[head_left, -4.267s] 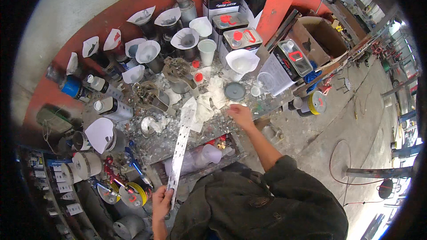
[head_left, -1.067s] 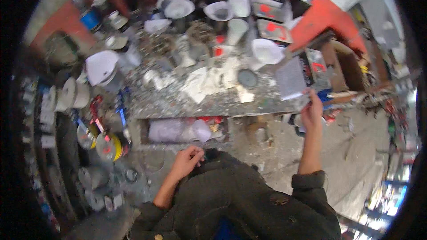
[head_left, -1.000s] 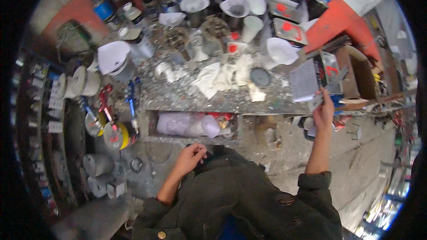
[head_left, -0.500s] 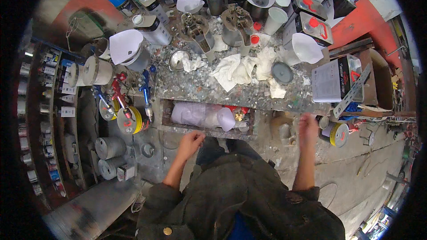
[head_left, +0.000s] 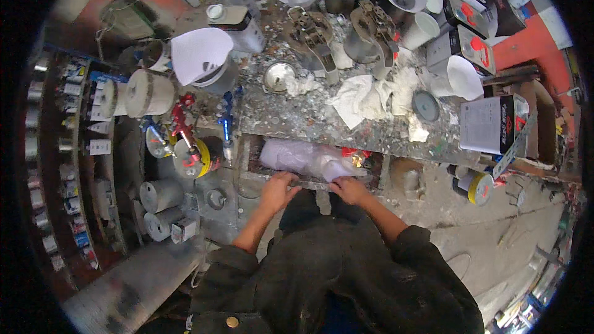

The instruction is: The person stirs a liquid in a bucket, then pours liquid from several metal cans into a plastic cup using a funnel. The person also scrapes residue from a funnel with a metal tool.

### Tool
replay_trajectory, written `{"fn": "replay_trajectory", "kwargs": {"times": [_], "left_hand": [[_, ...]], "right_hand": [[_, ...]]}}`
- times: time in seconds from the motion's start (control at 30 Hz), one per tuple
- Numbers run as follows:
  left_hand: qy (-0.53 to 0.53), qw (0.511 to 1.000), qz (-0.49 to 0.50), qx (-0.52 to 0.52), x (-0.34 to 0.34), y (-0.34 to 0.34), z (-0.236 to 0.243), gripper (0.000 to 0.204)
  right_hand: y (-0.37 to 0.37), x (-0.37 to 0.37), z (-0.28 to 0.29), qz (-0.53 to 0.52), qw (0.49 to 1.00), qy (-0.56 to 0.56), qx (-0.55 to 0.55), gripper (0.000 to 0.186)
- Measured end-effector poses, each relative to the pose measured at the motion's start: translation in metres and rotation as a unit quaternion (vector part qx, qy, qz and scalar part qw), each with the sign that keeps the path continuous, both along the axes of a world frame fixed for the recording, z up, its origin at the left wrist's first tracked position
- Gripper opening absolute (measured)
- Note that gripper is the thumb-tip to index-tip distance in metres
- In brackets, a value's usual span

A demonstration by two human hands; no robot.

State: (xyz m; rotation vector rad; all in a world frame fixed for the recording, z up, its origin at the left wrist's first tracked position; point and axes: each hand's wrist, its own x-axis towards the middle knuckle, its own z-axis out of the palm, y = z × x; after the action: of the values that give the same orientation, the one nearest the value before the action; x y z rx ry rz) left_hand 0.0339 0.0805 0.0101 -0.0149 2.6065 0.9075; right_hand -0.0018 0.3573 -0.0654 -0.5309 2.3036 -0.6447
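Note:
A shallow wooden drawer (head_left: 312,183) stands pulled out below the bench top, right in front of me. My left hand (head_left: 279,192) grips its front board left of the middle, fingers bent over the upper edge. On the same board, farther right, my right hand (head_left: 349,190) has its fingers curled over the edge. Inside lies a pale, plastic-wrapped bundle (head_left: 288,155) of what look like paper cones. Small red and gold items (head_left: 357,159) sit in the drawer's right end. My palms and the drawer's underside are hidden.
The bench (head_left: 278,111) carries crumpled white paper (head_left: 356,100), a grey lid (head_left: 426,106), metal stands, cups with paper cones and several canisters. Spray guns (head_left: 184,125) hang at its left side. A rectangular can (head_left: 486,125) stands at the right edge, and shelves (head_left: 80,167) line the left.
My right hand has swung inward from right of the drawer onto its front board. My left hand has settled on that board too. The view has shifted, moving the bench rightward in it.

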Motion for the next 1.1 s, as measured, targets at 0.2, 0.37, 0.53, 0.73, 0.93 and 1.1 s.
{"fn": "replay_trajectory", "kwargs": {"times": [0.2,0.37,0.53,0.73,0.93,1.1], "left_hand": [[-0.019,0.982,-0.164,-0.088,0.007,-0.033,-0.082,0.046],[-0.135,0.951,-0.23,-0.156,-0.016,-0.034,-0.101,0.047],[-0.109,0.949,-0.252,-0.153,-0.017,-0.036,-0.094,0.044],[-0.081,0.954,-0.263,-0.118,-0.009,-0.054,-0.089,0.05],[0.004,0.977,-0.209,-0.025,-0.004,-0.068,-0.068,0.046],[-0.086,0.99,-0.113,0.018,-0.031,-0.049,-0.021,0.038]], "right_hand": [[0.003,0.024,-0.002,0.037,0.995,0.047,0.075,0.049],[0.009,0.026,-0.015,0.018,0.988,0.026,0.148,0.052],[0.017,-0.005,0.001,-0.15,0.986,-0.057,0.035,0.034],[0.026,-0.043,-0.06,-0.418,0.908,0.019,0.011,0.03],[0.008,-0.032,-0.032,-0.539,0.838,0.071,-0.043,0.035],[0.034,0.013,0.019,-0.57,0.811,0.009,-0.132,0.029]]}}
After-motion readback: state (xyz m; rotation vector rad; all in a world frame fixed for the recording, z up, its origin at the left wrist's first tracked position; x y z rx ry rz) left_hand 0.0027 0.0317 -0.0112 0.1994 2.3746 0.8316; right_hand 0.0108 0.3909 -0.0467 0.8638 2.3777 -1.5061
